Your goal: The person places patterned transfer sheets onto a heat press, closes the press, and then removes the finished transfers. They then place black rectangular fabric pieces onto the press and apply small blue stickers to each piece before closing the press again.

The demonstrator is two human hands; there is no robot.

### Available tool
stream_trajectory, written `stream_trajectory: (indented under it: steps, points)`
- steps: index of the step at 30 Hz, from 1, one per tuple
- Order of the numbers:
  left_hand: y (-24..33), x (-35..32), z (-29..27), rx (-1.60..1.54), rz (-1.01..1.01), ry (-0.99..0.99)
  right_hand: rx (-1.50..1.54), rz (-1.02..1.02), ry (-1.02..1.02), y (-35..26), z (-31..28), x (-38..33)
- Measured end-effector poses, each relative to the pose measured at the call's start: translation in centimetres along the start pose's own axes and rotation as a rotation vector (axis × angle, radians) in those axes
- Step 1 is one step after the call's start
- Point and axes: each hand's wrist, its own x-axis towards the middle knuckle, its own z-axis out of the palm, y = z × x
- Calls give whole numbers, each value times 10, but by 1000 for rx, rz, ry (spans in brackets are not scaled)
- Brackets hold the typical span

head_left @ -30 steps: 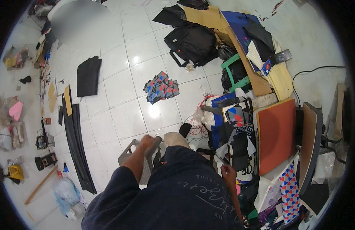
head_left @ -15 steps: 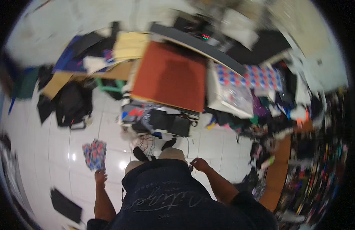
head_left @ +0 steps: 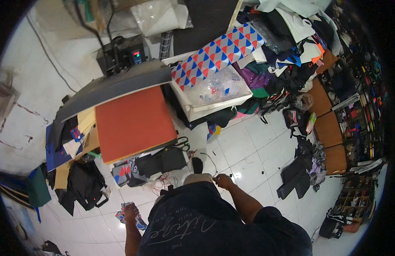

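My left hand (head_left: 130, 212) is closed on a patterned cloth (head_left: 140, 223) in grey, red and blue, which hangs low beside my left leg. My right hand (head_left: 223, 181) is held by my right thigh with its fingers curled together; anything inside them is too small to make out. Ahead of me stands a heat press with a flat red-brown pad (head_left: 135, 123) and a dark grey upper plate (head_left: 116, 91) raised over its far side. Scissors (head_left: 183, 144) with dark handles lie at the pad's near right corner.
Right of the press, a white box (head_left: 221, 104) holds clear plastic, with a patterned sheet (head_left: 219, 53) behind it. Piled fabrics (head_left: 266, 72) lie beyond. A black bag (head_left: 84, 183) sits on the left floor, black pieces (head_left: 293, 177) on the right. Red wires (head_left: 164, 181) trail below the press.
My view has turned to the right, so the press now appears further left. The patterned cloth remains in my left hand, closer to my body. My right hand stays by my thigh.
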Motion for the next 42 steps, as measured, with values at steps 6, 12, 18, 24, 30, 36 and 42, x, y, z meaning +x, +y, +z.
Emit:
stream_trajectory:
  steps: [6, 12, 18, 24, 30, 36, 42]
  points:
    - [-15, 25, 70, -143, -205, -249, 55, -71, 220, -33, -121, 67]
    - [-14, -20, 130, 226, -109, 18, 153, -226, 170, -44, -182, 124]
    - [24, -78, 196, 203, -78, 134, 19, -340, -23, -64, -176, 134]
    - [21, -82, 232, 524, 103, 269, -98, -450, -310, -91, -141, 145]
    - [80, -49, 304, 664, 402, 282, -148, -431, -401, -105, -140, 159]
    - [109, -18, 339, 1114, 217, 333, -146, -324, -326, -50, -168, 162]
    - [96, -2, 341, 1038, 181, 360, -328, -200, -246, 37, -189, 134]
